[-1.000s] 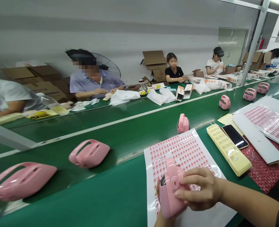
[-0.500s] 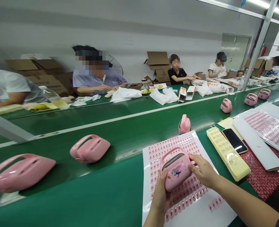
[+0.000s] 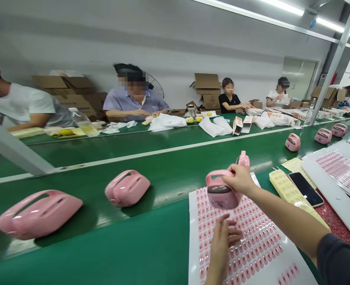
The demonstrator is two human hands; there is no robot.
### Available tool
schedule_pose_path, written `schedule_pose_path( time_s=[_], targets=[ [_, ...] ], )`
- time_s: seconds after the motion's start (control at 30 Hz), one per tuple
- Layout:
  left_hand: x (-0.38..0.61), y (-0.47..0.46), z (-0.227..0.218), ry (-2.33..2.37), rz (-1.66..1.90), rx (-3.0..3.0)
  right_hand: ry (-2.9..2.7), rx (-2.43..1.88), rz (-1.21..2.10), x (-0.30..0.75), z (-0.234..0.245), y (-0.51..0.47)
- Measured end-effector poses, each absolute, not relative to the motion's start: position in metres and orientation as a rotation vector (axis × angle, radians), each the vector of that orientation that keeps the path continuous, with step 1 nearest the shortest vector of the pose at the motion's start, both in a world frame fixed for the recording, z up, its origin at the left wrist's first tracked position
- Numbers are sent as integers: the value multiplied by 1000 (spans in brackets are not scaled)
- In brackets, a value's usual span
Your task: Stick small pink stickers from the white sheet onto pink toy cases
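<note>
My right hand (image 3: 240, 179) is closed on the handle of a pink handled device (image 3: 221, 193) and holds it in the air above the far edge of a white sheet of small pink stickers (image 3: 252, 237). My left hand (image 3: 224, 237) hovers over the sheet just below the device, fingers loosely curled with nothing in them. Another pink device (image 3: 244, 159) stands upright on the green belt (image 3: 163, 166) just behind my right hand.
Two more pink devices (image 3: 127, 188) (image 3: 38, 213) lie on the belt at left, others (image 3: 293, 142) further right. A yellow strip block (image 3: 288, 190), a phone (image 3: 306, 189) and more sticker sheets (image 3: 341, 170) lie to the right. Several people work across the belt.
My right hand has lifted the pink device off the sticker sheet, up and toward the belt. My left hand let go of it and now hovers below. The camera tilted up.
</note>
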State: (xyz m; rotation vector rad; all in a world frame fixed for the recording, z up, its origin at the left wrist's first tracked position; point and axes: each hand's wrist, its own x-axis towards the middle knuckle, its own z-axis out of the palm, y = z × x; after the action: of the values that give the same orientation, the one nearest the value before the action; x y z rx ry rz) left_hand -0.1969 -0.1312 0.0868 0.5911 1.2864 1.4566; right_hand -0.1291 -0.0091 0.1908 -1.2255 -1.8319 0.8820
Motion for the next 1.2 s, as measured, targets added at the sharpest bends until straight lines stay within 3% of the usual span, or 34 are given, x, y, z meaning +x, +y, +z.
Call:
schedule_pose_path(
  time_s=[0.17, 0.4, 0.6, 0.77, 0.9, 1.13, 1.2],
  targets=[
    [-196, -138, 83, 1398, 1184, 1276, -1757, -1437, 779, -190, 185, 48],
    [-200, -138, 68, 1415, 1169, 1357, -1904, -1513, 681, -218, 163, 84],
    [-203, -132, 72, 1399, 1066, 1378, -1793, -1500, 535, -167, 166, 96],
    [-197, -131, 70, 1427, 1155, 1334, -1485, -1629, 780, -84, 167, 109],
    [-199, -124, 62, 1331, 1245, 1156, -1361, -1432, 995, -42, 178, 94],
    [-194, -136, 77, 703, 1299, 484, -1270, -1064, 1377, -41, 158, -8],
    [-194, -146, 75, 640, 1288, 375, -1282, -907, 1639, -47, 141, -46]
  ],
)
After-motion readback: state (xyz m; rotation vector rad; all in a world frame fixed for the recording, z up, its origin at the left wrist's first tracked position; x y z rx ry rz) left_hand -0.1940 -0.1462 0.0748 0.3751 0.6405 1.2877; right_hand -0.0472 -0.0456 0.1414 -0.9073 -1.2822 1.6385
